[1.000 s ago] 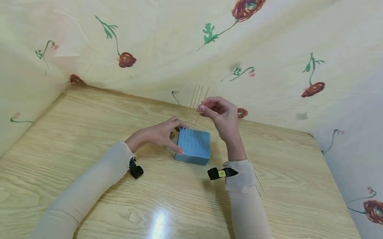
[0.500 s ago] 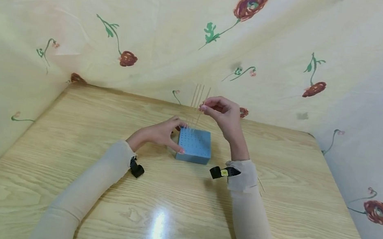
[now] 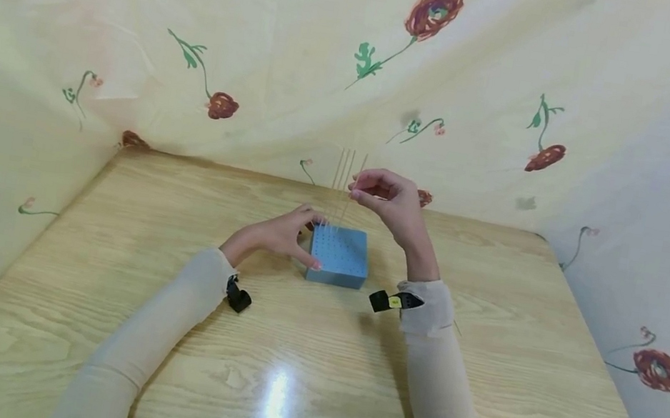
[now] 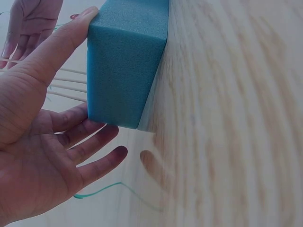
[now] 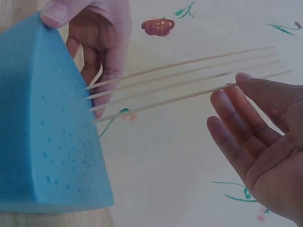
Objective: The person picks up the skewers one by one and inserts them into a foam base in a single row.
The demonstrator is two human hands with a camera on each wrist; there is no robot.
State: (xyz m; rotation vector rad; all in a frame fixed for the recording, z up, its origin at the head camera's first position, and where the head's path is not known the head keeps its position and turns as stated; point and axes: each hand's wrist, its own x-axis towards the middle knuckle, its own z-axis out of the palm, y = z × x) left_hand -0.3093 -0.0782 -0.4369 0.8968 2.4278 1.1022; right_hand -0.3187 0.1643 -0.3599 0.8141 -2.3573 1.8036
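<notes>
A light blue foam block (image 3: 344,254) with rows of small holes in its top sits on the table. My left hand (image 3: 279,233) steadies it from the left, thumb on the near corner and fingers at the far one. Several thin wooden sticks (image 5: 180,66) rise from holes along the block's far edge. With thumb and fingertips, my right hand (image 3: 394,207) pinches the rightmost stick (image 5: 156,103) partway up its length. The lower end of that stick meets the block's top, and it leans slightly right of the others.
Another thin stick (image 3: 457,328) lies on the wooden table (image 3: 208,363), mostly hidden by the right forearm. A floral cloth (image 3: 306,53) hangs behind the table and along both sides. Each wrist wears a small black camera (image 3: 239,296).
My right wrist has shifted slightly to the right, covering more of the stick on the table. The pinch on the upright stick and the left hand's hold stay the same.
</notes>
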